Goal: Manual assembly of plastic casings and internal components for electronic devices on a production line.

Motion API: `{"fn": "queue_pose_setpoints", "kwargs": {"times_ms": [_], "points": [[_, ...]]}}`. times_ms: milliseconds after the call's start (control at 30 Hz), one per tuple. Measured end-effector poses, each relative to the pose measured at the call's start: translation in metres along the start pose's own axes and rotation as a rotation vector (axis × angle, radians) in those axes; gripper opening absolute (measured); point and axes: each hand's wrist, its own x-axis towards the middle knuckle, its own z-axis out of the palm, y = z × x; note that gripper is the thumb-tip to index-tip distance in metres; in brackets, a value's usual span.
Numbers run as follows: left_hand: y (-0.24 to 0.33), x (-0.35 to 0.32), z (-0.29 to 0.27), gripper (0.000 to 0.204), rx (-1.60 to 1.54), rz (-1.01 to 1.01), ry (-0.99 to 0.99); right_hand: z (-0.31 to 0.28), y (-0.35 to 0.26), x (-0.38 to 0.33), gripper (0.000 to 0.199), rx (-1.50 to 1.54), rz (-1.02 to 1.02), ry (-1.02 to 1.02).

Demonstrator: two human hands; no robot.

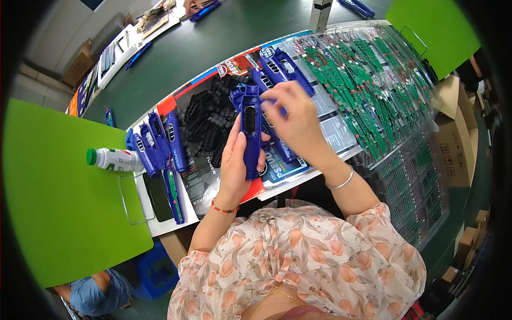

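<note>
The person's left hand (230, 161) is closed around the lower part of a blue shell (252, 152), in the middle of the frame. The palm lies at one side and fingertips show at the other, so the shell is clamped along its length. It stands almost upright in the picture, with its long dark opening turned up to the eyes; this grip seems chosen to keep the opening uncovered and the upper end reachable.

The right hand (296, 114) is bent beside this upper end, slightly to the right. Its fingers are curled and blurred, therefore one cannot tell if they pinch some small piece or touch the shell.

Just behind, a heap of black plastic parts (205, 109) lies left of centre, near to both hands, probably for short reaching. More blue shells lie in two groups: the upper group (273, 72) partly behind the right hand, and the left group (175, 140) near a white bottle (118, 159) with a green cap. Green circuit boards (368, 96) fill the upper right, spread in rows, perhaps so that single ones can be taken easily. Printed sheets (198, 184) lie under the parts, maybe to protect them from scratches.
</note>
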Motion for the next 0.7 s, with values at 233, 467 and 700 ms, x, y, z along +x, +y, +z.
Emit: {"fn": "queue_pose_setpoints", "kwargs": {"times_ms": [233, 467, 700], "points": [[-0.004, 0.002, -0.001, 0.052, -0.044, -0.022, -0.011, -0.082, 0.115, 0.074, 0.011, -0.716, 0.164, -0.049], [-0.002, 0.002, -0.004, 0.051, -0.028, -0.009, 0.022, -0.06, 0.12, 0.094, 0.015, -1.095, 0.274, -0.255], [0.002, 0.006, -0.011, 0.055, -0.148, -0.017, -0.054, -0.094, 0.08, 0.086, 0.034, -0.756, 0.121, 0.168]]}}
